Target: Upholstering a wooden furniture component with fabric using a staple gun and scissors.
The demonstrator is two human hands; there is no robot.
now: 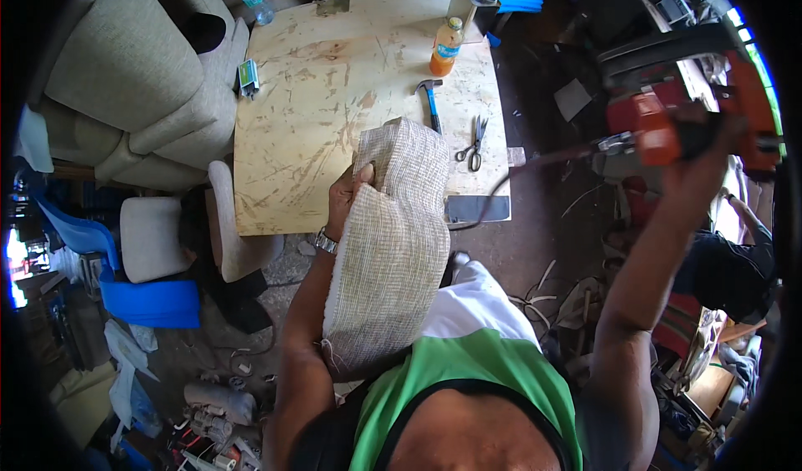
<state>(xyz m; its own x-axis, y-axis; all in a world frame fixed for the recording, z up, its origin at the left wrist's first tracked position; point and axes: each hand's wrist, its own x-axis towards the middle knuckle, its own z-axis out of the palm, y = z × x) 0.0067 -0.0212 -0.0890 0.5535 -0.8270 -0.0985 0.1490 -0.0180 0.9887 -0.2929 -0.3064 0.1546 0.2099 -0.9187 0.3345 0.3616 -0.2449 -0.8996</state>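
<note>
My left hand (344, 193) grips a long, curved piece covered in beige woven fabric (393, 254), with the thumb on its upper side. The piece leans across my lap and over the near edge of a worn wooden table (292, 153). Out to the right, my raised right hand (706, 145) is closed around an orange pneumatic staple gun (658, 135), slightly blurred. A thin dark hose runs from its metal coupling back toward the table. Just beyond the fabric piece lie a blue-handled hammer (433, 107) and a pair of scissors (474, 147).
A bottle of orange drink (446, 49) stands near the table's far right corner, beside a metal container (474, 5). A dark phone (476, 208) rests at the near right corner. Beige sofa parts (134, 61) crowd the left. Cords and scraps litter the floor (576, 262).
</note>
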